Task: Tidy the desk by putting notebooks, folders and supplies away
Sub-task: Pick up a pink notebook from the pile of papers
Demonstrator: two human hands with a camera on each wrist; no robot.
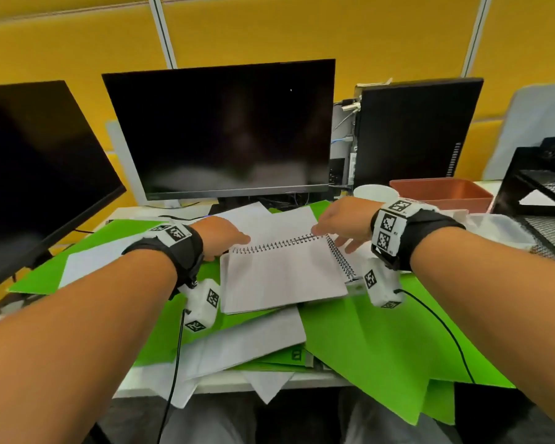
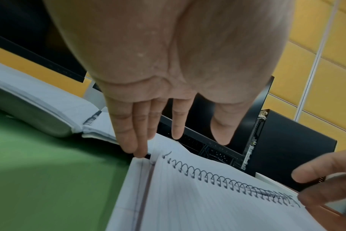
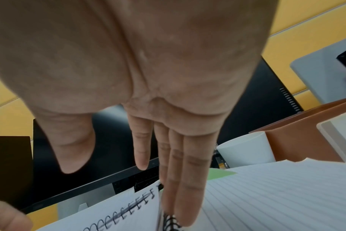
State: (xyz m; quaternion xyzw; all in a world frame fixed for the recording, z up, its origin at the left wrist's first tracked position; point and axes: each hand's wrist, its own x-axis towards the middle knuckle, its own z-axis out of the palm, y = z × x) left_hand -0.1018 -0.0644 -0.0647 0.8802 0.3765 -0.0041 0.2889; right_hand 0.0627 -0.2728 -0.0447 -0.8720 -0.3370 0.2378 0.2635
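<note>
On the desk [image 1: 321,378], both hands are reaching with straight fingers: left hand [image 1: 220,233] and right hand [image 1: 343,221] are touching the open spiral notebook [image 1: 282,277], holding nothing.

The head view is bright and evenly lit from above, with soft, faint shadows under the forearms on the green folders [image 1: 382,341]. The dark monitor [image 1: 220,129] shows a hazy pale reflection along its lower part. Straight lines bow toward the frame edges from wide-angle distortion, and the forearms swell at the lower corners. Both wrist views are dimmer and cooler. There the palms filling the upper frame are soft and out of focus, and the notebook [image 2: 217,203] pages at the bottom smear with motion blur, as does the spiral binding [image 3: 128,214].
</note>
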